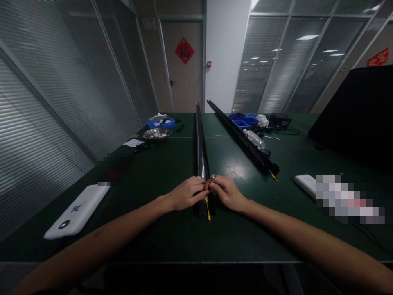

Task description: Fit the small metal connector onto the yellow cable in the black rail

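A long black channel-shaped rail (201,147) runs away from me over the green table, its near end under my hands. My left hand (189,193) rests at that end, fingers bent and pressed together; what they pinch, if anything, is hidden. Close against it, my right hand (227,193) is closed with thumb and forefinger around a small shiny metal piece (212,178), whose kind I cannot make out. Just below the fingers, a short yellow wire (208,211) with a terminal at its tip hangs over the rail's end.
On the right lies a second black rail (245,141), beside a plastic bottle (254,139) and blue bins (241,123). At left are a metal bowl (157,134), a blue basket (161,123) and a white case (78,211). A large black panel (356,119) stands at right.
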Demonstrator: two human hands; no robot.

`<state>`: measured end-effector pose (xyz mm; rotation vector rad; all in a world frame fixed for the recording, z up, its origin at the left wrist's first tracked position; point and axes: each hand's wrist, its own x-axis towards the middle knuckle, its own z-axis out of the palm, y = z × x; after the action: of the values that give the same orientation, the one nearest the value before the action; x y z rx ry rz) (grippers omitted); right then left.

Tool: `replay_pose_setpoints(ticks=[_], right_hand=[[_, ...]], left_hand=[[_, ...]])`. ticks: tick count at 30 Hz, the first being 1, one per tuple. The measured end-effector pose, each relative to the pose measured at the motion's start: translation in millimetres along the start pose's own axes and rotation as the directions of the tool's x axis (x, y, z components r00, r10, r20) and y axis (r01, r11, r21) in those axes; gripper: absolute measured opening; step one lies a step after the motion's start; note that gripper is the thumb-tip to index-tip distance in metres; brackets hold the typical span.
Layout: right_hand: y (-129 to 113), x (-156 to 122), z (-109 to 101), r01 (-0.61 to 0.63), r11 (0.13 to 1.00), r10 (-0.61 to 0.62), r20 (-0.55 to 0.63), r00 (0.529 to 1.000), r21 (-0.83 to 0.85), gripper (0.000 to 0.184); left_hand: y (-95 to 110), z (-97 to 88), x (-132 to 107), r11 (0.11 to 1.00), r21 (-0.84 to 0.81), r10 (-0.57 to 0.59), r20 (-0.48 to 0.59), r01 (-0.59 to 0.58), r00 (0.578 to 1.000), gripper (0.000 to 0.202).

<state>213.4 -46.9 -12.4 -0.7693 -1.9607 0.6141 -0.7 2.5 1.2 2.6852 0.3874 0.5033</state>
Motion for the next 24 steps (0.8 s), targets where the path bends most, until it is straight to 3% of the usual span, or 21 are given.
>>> replay_pose_setpoints(ticks=[6, 24], right_hand=[[-3.7, -0.8, 0.3, 0.02, 1.0, -0.02, -0.02, 1.0, -0.011, 0.023], [-2.0, -1.3, 0.8, 0.012, 1.0, -0.012, -0.02, 1.0, -0.019, 0.025]], left_hand=[[0.9, -0.6, 0.4, 1.0, 0.003, 0.0, 0.005, 0.0, 1.0, 0.026], [0.3, 0.6, 0.8, 1.0, 0.016, 0.007, 0.0, -0.007, 1.0, 0.028]])
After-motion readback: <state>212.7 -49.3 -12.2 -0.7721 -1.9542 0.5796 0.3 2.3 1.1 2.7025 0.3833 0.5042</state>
